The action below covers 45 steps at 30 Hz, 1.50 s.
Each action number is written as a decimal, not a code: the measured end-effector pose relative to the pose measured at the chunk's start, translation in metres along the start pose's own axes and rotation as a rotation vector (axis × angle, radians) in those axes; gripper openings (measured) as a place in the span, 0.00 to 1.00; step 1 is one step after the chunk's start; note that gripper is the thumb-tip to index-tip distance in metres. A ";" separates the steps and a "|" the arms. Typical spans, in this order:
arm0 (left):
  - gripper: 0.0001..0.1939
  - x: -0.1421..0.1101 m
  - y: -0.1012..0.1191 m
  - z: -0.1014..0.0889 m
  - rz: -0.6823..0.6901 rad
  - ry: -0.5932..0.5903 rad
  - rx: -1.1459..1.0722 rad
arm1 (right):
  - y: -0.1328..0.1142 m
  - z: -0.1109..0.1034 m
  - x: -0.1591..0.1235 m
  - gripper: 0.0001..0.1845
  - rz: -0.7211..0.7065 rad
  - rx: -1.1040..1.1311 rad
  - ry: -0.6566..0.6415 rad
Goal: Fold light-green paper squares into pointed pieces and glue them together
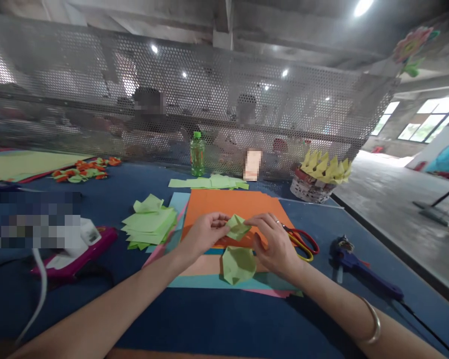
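Note:
A small folded piece of light green paper [237,227] is between my hands, above a stack of orange paper [217,202]. My left hand [208,230] pinches its left edge between thumb and fingers. Fingertips of my right hand [275,242] touch its right side, the other fingers curled. Just below lies another green paper piece [239,265], creased, on the coloured sheets. Red and yellow-handled scissors [306,244] rest beside my right hand, their blades hidden. To the left is a pile of green paper squares [149,222].
A blue glue gun [370,274] with a cord lies at right. A magenta and white power strip [75,252] sits at left. At the back stand a green bottle [197,155] and a basket of yellow folded pieces [314,179], before a perforated metal screen [209,89].

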<state>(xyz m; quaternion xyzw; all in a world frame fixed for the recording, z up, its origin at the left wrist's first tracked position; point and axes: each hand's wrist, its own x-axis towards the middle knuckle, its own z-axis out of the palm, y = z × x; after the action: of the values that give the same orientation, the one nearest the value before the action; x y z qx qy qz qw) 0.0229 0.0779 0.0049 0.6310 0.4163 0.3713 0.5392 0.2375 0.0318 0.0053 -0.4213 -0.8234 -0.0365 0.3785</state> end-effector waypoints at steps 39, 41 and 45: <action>0.21 -0.013 0.004 0.013 -0.057 0.025 -0.108 | 0.002 0.004 0.006 0.05 0.541 0.477 -0.016; 0.22 -0.013 0.003 0.012 -0.058 0.026 -0.108 | 0.006 0.006 0.007 0.07 0.563 0.514 -0.005; 0.24 -0.012 0.001 0.012 -0.050 0.026 -0.113 | 0.011 0.007 0.007 0.12 0.599 0.613 0.015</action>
<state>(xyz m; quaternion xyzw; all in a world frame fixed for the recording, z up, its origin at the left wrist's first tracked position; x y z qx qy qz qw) 0.0298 0.0621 0.0039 0.5842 0.4172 0.3886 0.5776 0.2386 0.0459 0.0015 -0.5094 -0.6346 0.3184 0.4863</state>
